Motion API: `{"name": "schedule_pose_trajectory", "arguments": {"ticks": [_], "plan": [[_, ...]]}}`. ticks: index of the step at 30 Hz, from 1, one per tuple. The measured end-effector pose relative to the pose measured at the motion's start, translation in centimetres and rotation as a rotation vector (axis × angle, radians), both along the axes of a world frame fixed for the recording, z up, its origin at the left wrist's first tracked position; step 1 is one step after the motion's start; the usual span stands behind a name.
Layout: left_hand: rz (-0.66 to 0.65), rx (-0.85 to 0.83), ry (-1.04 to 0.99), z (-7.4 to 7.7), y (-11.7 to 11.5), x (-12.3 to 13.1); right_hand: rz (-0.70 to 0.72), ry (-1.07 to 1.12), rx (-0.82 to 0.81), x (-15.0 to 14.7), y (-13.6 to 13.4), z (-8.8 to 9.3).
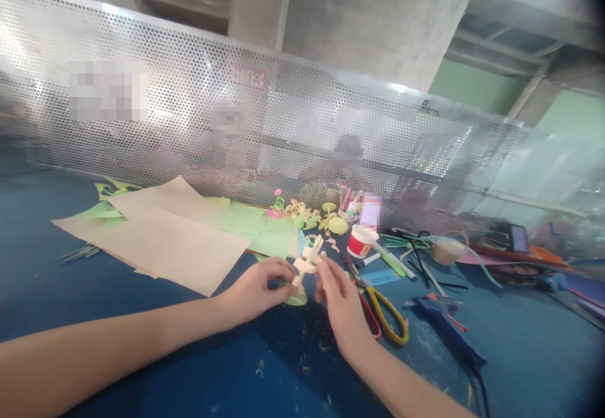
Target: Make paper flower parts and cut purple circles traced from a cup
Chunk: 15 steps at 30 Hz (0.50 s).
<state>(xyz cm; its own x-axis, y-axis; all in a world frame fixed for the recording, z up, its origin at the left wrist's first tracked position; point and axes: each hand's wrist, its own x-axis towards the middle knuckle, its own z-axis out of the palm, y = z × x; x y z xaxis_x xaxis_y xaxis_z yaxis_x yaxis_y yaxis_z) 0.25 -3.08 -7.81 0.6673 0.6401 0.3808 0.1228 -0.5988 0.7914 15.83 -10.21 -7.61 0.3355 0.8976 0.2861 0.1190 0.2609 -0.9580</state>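
Note:
Between my two hands stands a small paper craft (307, 266), with pale strips curling off a thin upright stem. Its round light-green base (297, 298) shows beneath my fingers. My left hand (255, 292) is closed, thumb and fingers pinching the craft low down, just above the base. From the other side, my right hand (341, 301) pinches a pale strip at the craft's right edge. Its fingertips are partly hidden behind the hand. Scissors (387, 317) with yellow and red handles lie right beside my right hand.
Large beige paper sheets (165, 235) and green sheets (269, 232) cover the left. Behind are paper pieces (302, 213) and a red-and-white paper cup (362, 242). A blue glue gun (447, 330) with its cord lies right. A perforated metal screen (189, 103) borders the blue table.

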Motion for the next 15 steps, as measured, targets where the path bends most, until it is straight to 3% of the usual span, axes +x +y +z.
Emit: {"name": "schedule_pose_trajectory", "arguments": {"ticks": [4, 15], "plan": [[0.018, -0.063, -0.042, -0.43, 0.34, 0.13, 0.009, 0.116, 0.025, -0.21, 0.02, 0.02], [0.006, -0.014, -0.018, -0.46, 0.30, -0.02, -0.007, 0.037, -0.003, -0.17, -0.04, -0.16]]}}
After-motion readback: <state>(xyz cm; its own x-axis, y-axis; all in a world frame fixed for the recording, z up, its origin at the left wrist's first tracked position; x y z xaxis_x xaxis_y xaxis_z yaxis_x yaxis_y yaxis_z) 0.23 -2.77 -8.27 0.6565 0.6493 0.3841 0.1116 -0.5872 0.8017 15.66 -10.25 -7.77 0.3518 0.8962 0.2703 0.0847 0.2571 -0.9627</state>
